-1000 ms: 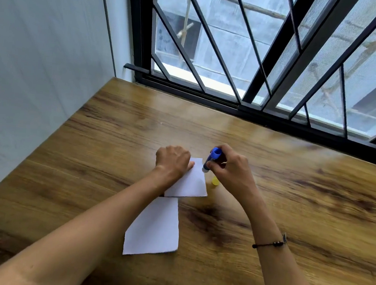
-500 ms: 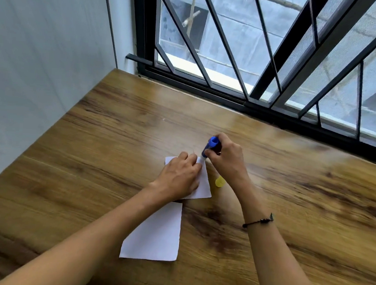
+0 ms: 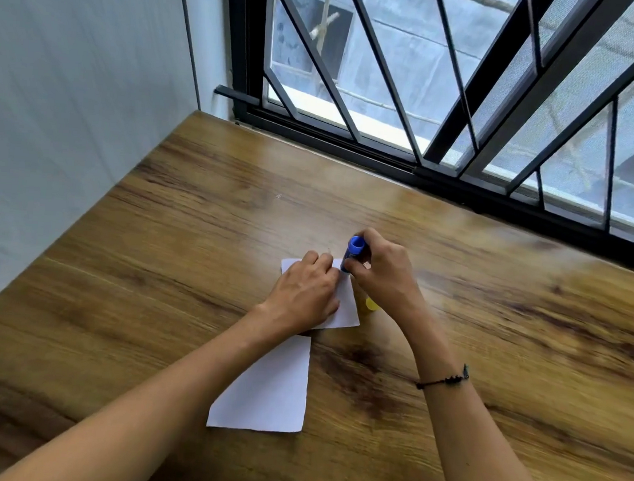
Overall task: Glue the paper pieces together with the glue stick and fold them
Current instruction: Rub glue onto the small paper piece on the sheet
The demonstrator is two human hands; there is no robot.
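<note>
The blue glue stick [image 3: 353, 253] is standing tilted just above the frame's centre, its lower end meeting the far edge of the upper paper piece [image 3: 346, 308]. The right hand [image 3: 383, 274] is gripping it, fingers curled round the barrel. The left hand [image 3: 303, 294] is lying on that paper, fingers loosely bent and pressing it down. A second paper piece [image 3: 269, 392] is lying lower, partly under the left forearm. A yellow cap [image 3: 371, 304] is resting beside the upper paper on the wooden bench [image 3: 154, 265]. A barred window [image 3: 433, 97] is filling the upper right.
</note>
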